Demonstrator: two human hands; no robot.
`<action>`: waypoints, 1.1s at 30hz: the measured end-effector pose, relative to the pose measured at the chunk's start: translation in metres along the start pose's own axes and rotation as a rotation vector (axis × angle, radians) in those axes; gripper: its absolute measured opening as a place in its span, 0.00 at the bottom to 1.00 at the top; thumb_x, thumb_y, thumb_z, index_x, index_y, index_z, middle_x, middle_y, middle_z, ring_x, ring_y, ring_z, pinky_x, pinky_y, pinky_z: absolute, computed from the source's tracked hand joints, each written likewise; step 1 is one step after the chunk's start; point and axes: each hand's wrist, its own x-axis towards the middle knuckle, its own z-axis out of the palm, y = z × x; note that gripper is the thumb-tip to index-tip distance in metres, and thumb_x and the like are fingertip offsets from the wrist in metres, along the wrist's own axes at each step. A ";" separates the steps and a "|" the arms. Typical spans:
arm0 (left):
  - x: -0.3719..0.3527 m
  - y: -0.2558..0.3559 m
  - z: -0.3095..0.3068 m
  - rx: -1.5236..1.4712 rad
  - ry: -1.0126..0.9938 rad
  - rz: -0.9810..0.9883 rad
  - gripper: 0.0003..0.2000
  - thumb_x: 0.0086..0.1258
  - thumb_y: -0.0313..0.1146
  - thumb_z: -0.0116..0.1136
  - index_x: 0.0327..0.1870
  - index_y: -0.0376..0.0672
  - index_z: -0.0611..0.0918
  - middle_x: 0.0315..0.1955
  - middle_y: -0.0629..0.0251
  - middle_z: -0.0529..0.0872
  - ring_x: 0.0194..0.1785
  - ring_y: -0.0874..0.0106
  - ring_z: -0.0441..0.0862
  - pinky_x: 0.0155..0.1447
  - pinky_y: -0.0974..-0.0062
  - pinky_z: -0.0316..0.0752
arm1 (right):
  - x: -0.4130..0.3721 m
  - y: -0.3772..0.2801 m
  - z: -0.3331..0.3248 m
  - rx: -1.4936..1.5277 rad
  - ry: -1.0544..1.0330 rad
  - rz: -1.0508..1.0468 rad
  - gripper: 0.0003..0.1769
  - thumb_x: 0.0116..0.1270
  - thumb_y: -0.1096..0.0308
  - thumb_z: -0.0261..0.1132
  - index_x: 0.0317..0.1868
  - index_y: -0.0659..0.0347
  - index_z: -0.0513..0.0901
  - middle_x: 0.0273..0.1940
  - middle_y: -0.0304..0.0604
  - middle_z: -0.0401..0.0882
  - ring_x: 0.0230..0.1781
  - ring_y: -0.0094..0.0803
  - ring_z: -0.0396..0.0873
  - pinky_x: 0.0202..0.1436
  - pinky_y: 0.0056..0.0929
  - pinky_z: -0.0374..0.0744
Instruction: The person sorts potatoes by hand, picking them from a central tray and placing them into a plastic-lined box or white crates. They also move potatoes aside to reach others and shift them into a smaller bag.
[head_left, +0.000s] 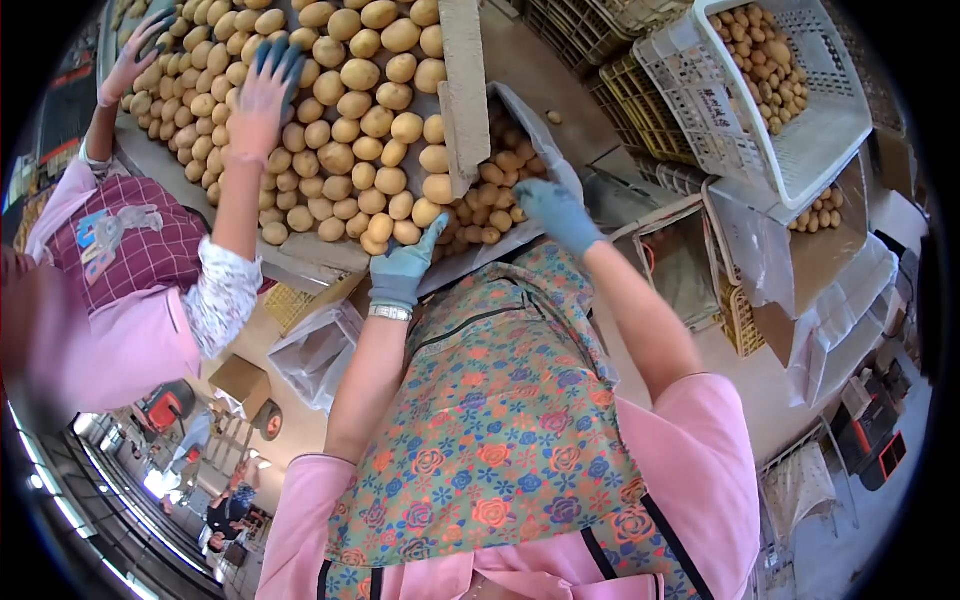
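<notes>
So we've got a big pile of potatoes (360, 75) spread over the sorting table, filling the upper left and top middle of the frame, with more of them inside a grey plastic liner (562, 172) just right of the top centre. Our left hand (402, 272), in a blue glove, is up against the potatoes at the table's near edge, thumb side up; its fingers are partly hidden, so we can't tell if it's gripping one. Our right hand (558, 212), also gloved, reaches over the lined potatoes with bent fingers, and we can't tell whether it's got hold of any. A wooden board (463, 90) stands between the two lots. Upper left, a co-worker's gloved hand (268, 95) lies spread on the pile. Upper right, a white crate (690, 105) holds potatoes too.
</notes>
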 end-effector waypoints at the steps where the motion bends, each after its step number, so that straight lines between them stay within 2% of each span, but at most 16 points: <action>1: 0.005 0.005 -0.006 -0.022 0.025 -0.013 0.29 0.88 0.46 0.36 0.84 0.41 0.59 0.84 0.59 0.57 0.86 0.52 0.51 0.86 0.34 0.47 | -0.003 0.005 0.018 0.002 -0.118 0.169 0.20 0.73 0.56 0.61 0.61 0.50 0.84 0.57 0.53 0.86 0.57 0.52 0.85 0.62 0.46 0.81; 5: -0.005 -0.005 0.021 -0.097 0.143 -0.016 0.30 0.87 0.45 0.42 0.83 0.40 0.59 0.84 0.53 0.58 0.86 0.46 0.49 0.86 0.34 0.49 | 0.012 0.019 0.108 -0.300 -0.054 0.206 0.34 0.69 0.54 0.66 0.73 0.52 0.71 0.71 0.57 0.73 0.66 0.51 0.79 0.62 0.52 0.81; 7: -0.006 -0.006 0.025 -0.214 0.216 -0.045 0.34 0.83 0.48 0.49 0.83 0.39 0.60 0.83 0.47 0.57 0.86 0.40 0.46 0.85 0.33 0.49 | 0.024 -0.020 0.094 -0.292 -0.122 0.335 0.32 0.69 0.55 0.67 0.71 0.52 0.72 0.66 0.57 0.75 0.65 0.52 0.80 0.62 0.51 0.81; 10: -0.006 -0.007 0.031 -0.198 0.264 -0.022 0.33 0.83 0.47 0.49 0.83 0.39 0.61 0.83 0.48 0.57 0.86 0.41 0.47 0.85 0.33 0.49 | 0.035 -0.032 0.097 -0.290 -0.152 0.484 0.30 0.68 0.57 0.69 0.68 0.51 0.72 0.57 0.58 0.77 0.61 0.53 0.81 0.62 0.48 0.81; 13: -0.003 -0.012 0.033 -0.126 0.275 0.027 0.33 0.85 0.50 0.43 0.82 0.37 0.62 0.83 0.49 0.58 0.86 0.44 0.49 0.86 0.35 0.50 | 0.034 -0.027 0.111 -0.138 -0.117 0.420 0.28 0.70 0.56 0.68 0.67 0.54 0.73 0.60 0.57 0.77 0.63 0.54 0.80 0.63 0.47 0.81; 17: -0.005 -0.008 0.035 -0.200 0.278 -0.037 0.32 0.85 0.48 0.43 0.82 0.36 0.63 0.83 0.49 0.58 0.86 0.44 0.50 0.85 0.35 0.51 | 0.004 -0.053 0.126 -0.071 -0.441 -0.161 0.30 0.70 0.54 0.66 0.68 0.56 0.75 0.64 0.57 0.75 0.62 0.53 0.80 0.63 0.48 0.80; 18: -0.006 -0.012 0.040 -0.186 0.300 -0.011 0.32 0.85 0.49 0.43 0.82 0.38 0.63 0.83 0.50 0.58 0.86 0.44 0.49 0.86 0.34 0.49 | -0.004 -0.078 0.095 -0.047 -0.520 -0.108 0.32 0.68 0.52 0.68 0.70 0.54 0.76 0.62 0.54 0.77 0.61 0.50 0.81 0.64 0.46 0.80; 20: -0.007 -0.011 0.039 -0.177 0.321 0.023 0.31 0.86 0.49 0.43 0.82 0.39 0.63 0.84 0.51 0.58 0.86 0.44 0.49 0.86 0.33 0.48 | -0.030 -0.078 0.070 0.098 -0.357 -0.112 0.30 0.66 0.48 0.70 0.68 0.46 0.80 0.62 0.50 0.80 0.59 0.48 0.83 0.62 0.42 0.82; 23: -0.003 -0.006 0.035 -0.204 0.343 -0.018 0.30 0.87 0.48 0.39 0.83 0.40 0.62 0.84 0.55 0.59 0.86 0.45 0.50 0.86 0.34 0.45 | -0.075 -0.043 0.014 0.426 0.180 0.146 0.27 0.62 0.48 0.75 0.55 0.55 0.87 0.50 0.50 0.85 0.54 0.46 0.85 0.57 0.41 0.82; 24: -0.004 -0.007 0.031 -0.211 0.345 -0.021 0.30 0.87 0.48 0.39 0.83 0.40 0.62 0.84 0.55 0.59 0.86 0.45 0.50 0.86 0.34 0.45 | -0.089 -0.017 -0.015 0.144 0.296 0.124 0.23 0.63 0.50 0.75 0.51 0.57 0.88 0.48 0.49 0.86 0.49 0.45 0.85 0.54 0.41 0.82; 25: -0.006 -0.008 0.027 -0.120 0.240 -0.018 0.30 0.87 0.48 0.39 0.82 0.40 0.62 0.84 0.56 0.59 0.86 0.46 0.50 0.86 0.33 0.45 | -0.108 -0.010 -0.046 0.176 0.376 0.330 0.20 0.65 0.53 0.75 0.49 0.57 0.88 0.48 0.48 0.86 0.46 0.45 0.85 0.51 0.41 0.82; 26: -0.007 -0.010 0.023 -0.029 0.133 -0.014 0.30 0.87 0.48 0.40 0.82 0.39 0.63 0.84 0.56 0.59 0.86 0.47 0.50 0.86 0.33 0.46 | -0.119 0.013 -0.074 0.042 0.343 0.416 0.20 0.65 0.53 0.75 0.52 0.56 0.86 0.48 0.50 0.85 0.47 0.47 0.84 0.51 0.42 0.82; 28: -0.005 -0.001 0.020 -0.221 0.221 -0.082 0.30 0.87 0.46 0.41 0.83 0.39 0.60 0.84 0.59 0.58 0.86 0.52 0.51 0.88 0.38 0.45 | -0.145 0.053 -0.099 -0.255 0.339 0.557 0.22 0.65 0.57 0.73 0.57 0.54 0.84 0.51 0.54 0.84 0.52 0.51 0.83 0.56 0.42 0.81; 29: -0.005 -0.003 0.023 -0.213 0.201 -0.089 0.32 0.86 0.49 0.41 0.83 0.37 0.60 0.84 0.54 0.57 0.86 0.48 0.50 0.87 0.37 0.47 | -0.150 0.062 -0.103 -0.260 0.341 0.556 0.22 0.65 0.57 0.73 0.57 0.54 0.84 0.51 0.54 0.84 0.52 0.51 0.83 0.56 0.42 0.81; 31: -0.006 -0.006 0.028 -0.206 0.179 -0.090 0.35 0.85 0.52 0.41 0.83 0.36 0.60 0.84 0.50 0.55 0.86 0.45 0.48 0.86 0.35 0.49 | -0.152 0.077 -0.101 -0.873 0.403 0.368 0.22 0.67 0.62 0.69 0.60 0.57 0.82 0.54 0.56 0.83 0.57 0.54 0.81 0.62 0.44 0.79; 33: -0.012 -0.025 0.057 -0.138 0.376 -0.007 0.31 0.85 0.40 0.45 0.84 0.39 0.56 0.84 0.59 0.59 0.86 0.62 0.53 0.90 0.52 0.46 | -0.107 0.045 -0.093 -0.490 0.488 0.039 0.23 0.67 0.67 0.66 0.62 0.61 0.81 0.57 0.57 0.82 0.59 0.53 0.80 0.65 0.43 0.78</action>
